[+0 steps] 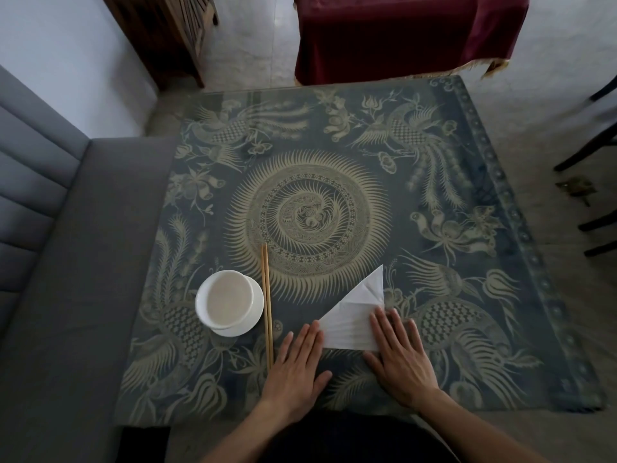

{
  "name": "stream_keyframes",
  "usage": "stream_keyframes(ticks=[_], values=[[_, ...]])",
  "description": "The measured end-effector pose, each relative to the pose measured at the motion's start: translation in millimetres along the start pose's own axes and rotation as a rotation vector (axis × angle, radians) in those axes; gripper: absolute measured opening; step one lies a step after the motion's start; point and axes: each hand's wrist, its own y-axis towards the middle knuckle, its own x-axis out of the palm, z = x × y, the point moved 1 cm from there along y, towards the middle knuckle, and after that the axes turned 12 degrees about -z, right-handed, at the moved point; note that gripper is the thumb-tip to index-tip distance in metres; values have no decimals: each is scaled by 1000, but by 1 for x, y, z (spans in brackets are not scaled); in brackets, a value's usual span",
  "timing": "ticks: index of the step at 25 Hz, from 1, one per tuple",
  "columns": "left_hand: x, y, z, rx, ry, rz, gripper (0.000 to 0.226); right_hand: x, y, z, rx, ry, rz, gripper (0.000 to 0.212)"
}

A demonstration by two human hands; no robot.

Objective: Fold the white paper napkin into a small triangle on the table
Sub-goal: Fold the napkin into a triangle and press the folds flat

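The white paper napkin (355, 315) lies flat on the table (334, 128) near the front edge, folded into a triangle whose tip points away and to the right. My left hand (298, 364) rests palm down with its fingertips at the napkin's left corner. On the napkin's right lower corner lies my right hand (399, 355), flat, with the fingers spread over the paper's edge. Neither hand grips anything.
A white bowl on a white saucer (228, 304) stands to the left, with a pair of wooden chopsticks (267, 305) beside it. A grey sofa (66, 262) borders the table's left side. Dark chair legs (587, 155) stand at the right; a maroon-covered table (400, 38) lies beyond.
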Motion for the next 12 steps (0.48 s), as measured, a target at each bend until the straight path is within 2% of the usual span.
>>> stream_keyframes(ticks=[8,12], values=[[4,-3,1,-10,-6,-3,73,3,-12,4,45,-3,-1,76],[3,1,8,12,-8,10,73,3,-11,-12,-86,-62,12,77]])
